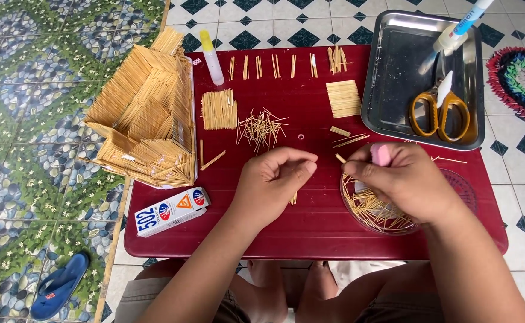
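Underneath, a low red table (328, 221) stands on patterned floor tiles (35, 149).

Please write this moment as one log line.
left hand: pinches toothpicks | right hand: holds pink tool, toothpick | below: clear dish

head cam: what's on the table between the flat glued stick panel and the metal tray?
In the head view, only bare red table lies between the stick panel and metal tray, except another stick panel beside the tray.
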